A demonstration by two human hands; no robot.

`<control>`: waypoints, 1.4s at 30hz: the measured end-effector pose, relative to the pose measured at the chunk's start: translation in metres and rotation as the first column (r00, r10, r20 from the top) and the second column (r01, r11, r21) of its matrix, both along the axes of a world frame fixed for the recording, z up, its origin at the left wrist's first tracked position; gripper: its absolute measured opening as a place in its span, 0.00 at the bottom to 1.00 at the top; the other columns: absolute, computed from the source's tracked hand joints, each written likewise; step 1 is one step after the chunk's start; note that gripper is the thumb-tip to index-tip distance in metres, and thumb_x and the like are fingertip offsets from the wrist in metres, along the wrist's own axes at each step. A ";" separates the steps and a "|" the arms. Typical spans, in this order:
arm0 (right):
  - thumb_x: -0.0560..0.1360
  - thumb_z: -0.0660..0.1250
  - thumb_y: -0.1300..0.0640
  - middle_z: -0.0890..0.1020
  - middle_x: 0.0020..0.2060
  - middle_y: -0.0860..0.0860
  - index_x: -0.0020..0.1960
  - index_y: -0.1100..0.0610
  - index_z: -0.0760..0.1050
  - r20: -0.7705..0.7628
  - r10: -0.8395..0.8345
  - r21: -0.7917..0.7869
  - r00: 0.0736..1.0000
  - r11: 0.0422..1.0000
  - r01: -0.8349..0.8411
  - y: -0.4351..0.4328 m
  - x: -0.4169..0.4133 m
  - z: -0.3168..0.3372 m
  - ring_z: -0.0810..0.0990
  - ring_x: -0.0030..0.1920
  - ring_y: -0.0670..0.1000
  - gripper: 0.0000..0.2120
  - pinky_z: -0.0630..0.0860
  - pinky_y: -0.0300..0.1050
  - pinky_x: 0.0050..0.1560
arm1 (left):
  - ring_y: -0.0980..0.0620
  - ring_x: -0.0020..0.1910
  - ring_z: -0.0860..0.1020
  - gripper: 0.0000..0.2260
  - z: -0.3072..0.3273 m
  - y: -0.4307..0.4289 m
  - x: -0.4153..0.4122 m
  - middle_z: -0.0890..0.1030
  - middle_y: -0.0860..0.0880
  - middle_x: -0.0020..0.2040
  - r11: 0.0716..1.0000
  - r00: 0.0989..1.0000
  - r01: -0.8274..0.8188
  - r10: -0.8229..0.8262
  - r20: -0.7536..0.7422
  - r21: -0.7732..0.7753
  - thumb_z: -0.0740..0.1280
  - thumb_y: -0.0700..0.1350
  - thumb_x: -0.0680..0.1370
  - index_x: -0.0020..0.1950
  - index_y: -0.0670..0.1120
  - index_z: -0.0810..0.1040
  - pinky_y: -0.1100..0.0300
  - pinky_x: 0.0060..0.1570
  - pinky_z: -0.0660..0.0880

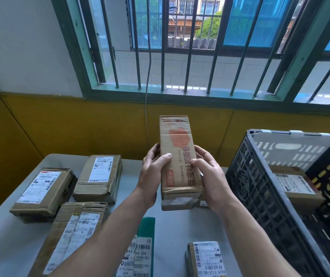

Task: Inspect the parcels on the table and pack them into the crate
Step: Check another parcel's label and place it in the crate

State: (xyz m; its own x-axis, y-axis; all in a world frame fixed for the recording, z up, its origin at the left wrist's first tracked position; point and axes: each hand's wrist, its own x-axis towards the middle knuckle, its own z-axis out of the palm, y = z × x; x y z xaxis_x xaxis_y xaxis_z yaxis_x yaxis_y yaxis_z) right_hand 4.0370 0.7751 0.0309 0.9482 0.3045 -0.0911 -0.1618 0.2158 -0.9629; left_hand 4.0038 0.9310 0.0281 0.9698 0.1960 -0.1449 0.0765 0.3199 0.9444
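Barred window fills the top, yellow wall panel below it. Grey worktop spans the lower frame. Black slatted crate sits on the worktop's right side, near wall tilted toward camera; one labelled parcel in crate lies inside, label up.

Held parcel: long brown carton, red print and red characters on the facing side, raised above the worktop centre, long axis roughly upright, top leaning slightly away. Just left of the crate, not touching it. Taped grey end faces down toward camera.

Left hand grasps the carton's left edge, thumb across the front face, fingers wrapped behind. Right hand grasps the right edge, thumb on the front, fingers behind. Both hands sit at the carton's lower half. Both forearms bare, rising from the bottom of frame and converging on the carton.

Parcels resting on the worktop, all label up: front-left parcel, partly under the left forearm; far-left parcel; back-left parcel, just beside the far-left one; green parcel at bottom centre between the forearms; small parcel at bottom right, near the crate's base.
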 end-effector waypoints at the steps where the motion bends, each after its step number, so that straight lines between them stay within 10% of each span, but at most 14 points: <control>1: 0.81 0.65 0.59 0.84 0.59 0.53 0.66 0.48 0.73 0.002 0.008 0.004 1.000 1.000 -0.008 0.001 0.000 0.000 0.84 0.59 0.56 0.15 0.81 0.60 0.59 | 0.43 0.60 0.82 0.22 0.000 0.001 0.001 0.79 0.42 0.64 1.000 1.000 -0.013 0.013 -0.004 -0.007 0.68 0.50 0.80 0.73 0.55 0.66 0.43 0.56 0.82; 25: 0.75 0.70 0.50 0.86 0.56 0.50 0.66 0.44 0.72 -0.010 -0.036 0.036 0.999 0.999 0.036 0.006 -0.005 0.003 0.87 0.49 0.50 0.20 0.82 0.41 0.39 | 0.47 0.57 0.84 0.30 -0.001 0.000 -0.001 0.82 0.49 0.63 0.993 0.993 0.117 -0.118 0.026 0.025 0.70 0.56 0.73 0.73 0.57 0.65 0.55 0.51 0.83; 37: 0.70 0.71 0.40 0.81 0.64 0.48 0.73 0.39 0.62 0.064 0.055 -0.043 0.996 0.998 -0.052 0.005 -0.008 0.007 0.84 0.60 0.50 0.34 0.82 0.46 0.55 | 0.50 0.61 0.82 0.41 0.002 -0.004 -0.005 0.81 0.51 0.65 0.986 0.994 0.090 -0.097 0.045 0.142 0.61 0.73 0.69 0.79 0.58 0.60 0.48 0.62 0.80; 42: 0.67 0.73 0.37 0.85 0.55 0.46 0.72 0.46 0.68 0.093 -0.085 -0.021 0.992 0.996 0.087 0.005 -0.007 0.011 0.86 0.52 0.46 0.37 0.82 0.40 0.43 | 0.54 0.63 0.81 0.54 0.002 -0.003 -0.009 0.79 0.52 0.68 0.981 0.983 0.157 -0.166 0.075 0.116 0.79 0.69 0.59 0.79 0.59 0.59 0.56 0.56 0.81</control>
State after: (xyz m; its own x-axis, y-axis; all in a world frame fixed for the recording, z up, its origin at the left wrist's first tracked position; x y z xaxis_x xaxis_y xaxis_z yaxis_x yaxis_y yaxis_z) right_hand 4.0295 0.7797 0.0422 0.9754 0.2204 -0.0091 -0.0544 0.2004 -0.9782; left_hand 3.9943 0.9281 0.0298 0.9978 0.0460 -0.0483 0.0379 0.2043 0.9782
